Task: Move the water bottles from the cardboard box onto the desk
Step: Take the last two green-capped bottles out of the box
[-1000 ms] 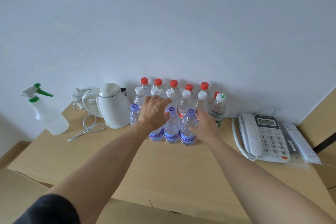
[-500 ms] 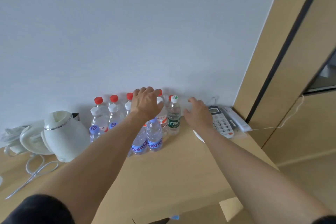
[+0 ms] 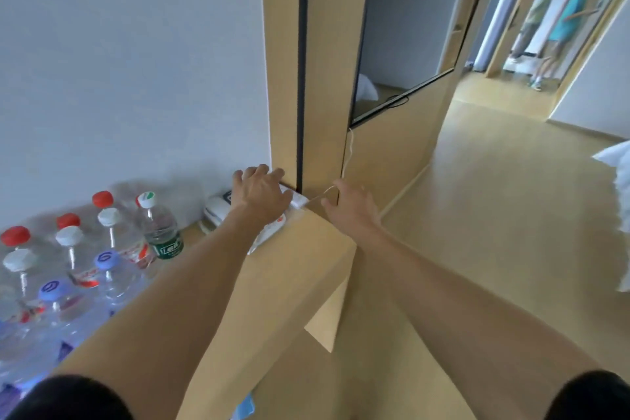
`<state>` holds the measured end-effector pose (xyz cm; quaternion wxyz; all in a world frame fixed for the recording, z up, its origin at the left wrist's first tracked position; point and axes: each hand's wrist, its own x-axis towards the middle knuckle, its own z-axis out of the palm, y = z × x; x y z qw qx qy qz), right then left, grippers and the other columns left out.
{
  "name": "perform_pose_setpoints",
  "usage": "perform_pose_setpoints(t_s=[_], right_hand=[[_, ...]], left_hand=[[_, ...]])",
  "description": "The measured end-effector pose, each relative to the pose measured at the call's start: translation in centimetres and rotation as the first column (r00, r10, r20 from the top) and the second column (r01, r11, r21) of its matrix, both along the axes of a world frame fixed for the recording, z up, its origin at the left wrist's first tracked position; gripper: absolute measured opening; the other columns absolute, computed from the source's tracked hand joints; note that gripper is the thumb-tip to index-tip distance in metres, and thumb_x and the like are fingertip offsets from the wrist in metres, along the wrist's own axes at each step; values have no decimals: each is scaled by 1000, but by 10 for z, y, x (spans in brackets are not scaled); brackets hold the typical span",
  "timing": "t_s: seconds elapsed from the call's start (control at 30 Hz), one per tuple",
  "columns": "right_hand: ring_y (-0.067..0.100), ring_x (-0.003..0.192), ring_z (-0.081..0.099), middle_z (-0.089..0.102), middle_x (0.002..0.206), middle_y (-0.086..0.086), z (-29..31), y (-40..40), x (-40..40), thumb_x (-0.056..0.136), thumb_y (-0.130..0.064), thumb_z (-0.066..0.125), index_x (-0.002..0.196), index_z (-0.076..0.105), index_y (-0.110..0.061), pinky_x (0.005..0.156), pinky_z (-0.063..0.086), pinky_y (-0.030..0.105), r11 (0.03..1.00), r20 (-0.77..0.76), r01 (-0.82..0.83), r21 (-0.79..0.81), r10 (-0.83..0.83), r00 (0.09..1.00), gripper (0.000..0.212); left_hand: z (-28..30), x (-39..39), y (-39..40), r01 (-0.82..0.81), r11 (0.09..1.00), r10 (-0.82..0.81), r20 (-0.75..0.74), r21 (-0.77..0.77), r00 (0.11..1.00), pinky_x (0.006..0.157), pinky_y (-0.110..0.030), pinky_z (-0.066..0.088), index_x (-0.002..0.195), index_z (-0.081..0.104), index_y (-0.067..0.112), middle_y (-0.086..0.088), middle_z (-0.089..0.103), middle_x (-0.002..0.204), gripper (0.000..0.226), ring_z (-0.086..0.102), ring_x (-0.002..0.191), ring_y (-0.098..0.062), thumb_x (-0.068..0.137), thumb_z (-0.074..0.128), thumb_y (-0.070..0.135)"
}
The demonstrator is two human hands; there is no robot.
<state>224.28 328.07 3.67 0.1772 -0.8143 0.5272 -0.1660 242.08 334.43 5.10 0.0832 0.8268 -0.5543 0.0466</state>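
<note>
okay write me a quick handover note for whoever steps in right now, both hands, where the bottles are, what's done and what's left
Left hand: open, empty, over the phone at the desk's right end.
Right hand: open, empty, just past the desk's corner.
Bottles: upright in rows on the desk against the wall; the green-label one is nearest the phone.
Done: those bottles are on the desk.
Left: the box is out of view, so check it for remaining bottles.

Both arms reach out — left hand (image 3: 260,193) over the telephone (image 3: 218,211), water bottles (image 3: 102,249) at left.
</note>
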Motion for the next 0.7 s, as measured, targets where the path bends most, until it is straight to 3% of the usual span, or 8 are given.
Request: perform_pose_setpoints(t_s=[0.33,0.5,0.7], right_hand=[[32,134,45,52,141,10,5,-56,-189,95,-49,55,147,43,-27,104,42,44,920,-37,387,68,-385,922,58],[32,137,41,49,144,8,6,-84,-303,96,-54,54,147,43,-27,107,39,46,844,-110,528,95,-518,848,58],[33,141,38,43,152,10,9,-125,-432,97,-59,48,153,35,-28,113,36,47,762,-216,631,149,-598,772,65]], left_hand=[[5,-190,-115,339,934,-339,-20,111,940,114,-50,28,144,47,30,-5,51,144,51,45,134,-29,98,43,51],[5,-302,-175,491,857,-489,-53,160,871,118,-51,23,151,39,30,-5,40,155,57,36,142,-31,99,39,53],[0,-421,-239,564,785,-582,-9,257,813,111,-45,29,144,41,32,-3,45,149,53,44,135,-28,97,37,56]])
